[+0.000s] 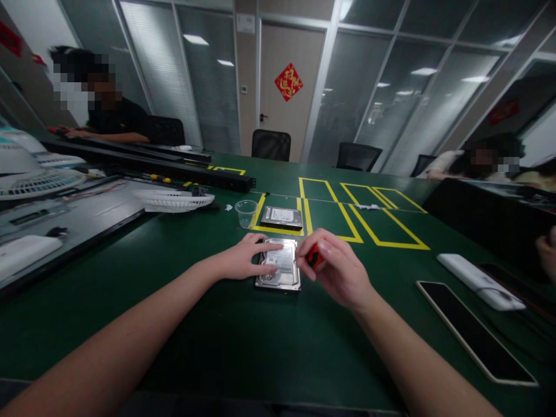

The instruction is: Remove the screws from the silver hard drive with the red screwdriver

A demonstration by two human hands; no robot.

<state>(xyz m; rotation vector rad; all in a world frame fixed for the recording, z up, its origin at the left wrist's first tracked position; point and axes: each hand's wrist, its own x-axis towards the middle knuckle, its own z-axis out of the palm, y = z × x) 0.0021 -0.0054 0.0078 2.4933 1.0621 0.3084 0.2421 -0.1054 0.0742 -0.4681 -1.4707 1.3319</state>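
A silver hard drive lies flat on the green table right in front of me. My left hand rests on its left side, the thumb and forefinger stretched apart over the labelled top. Beside the drive's right edge, my right hand is closed around a screwdriver with a red and black handle. The fingers hide most of the tool, and I cannot make out whether its tip touches the drive. Just beyond lies a second hard drive, inside a yellow taped outline, with a clear plastic cup to its left.
Fan parts, long black bars and a large flat panel occupy the left. On the right lie a phone and a white power strip. Yellow tape outlines mark the far table. Other people sit at both sides.
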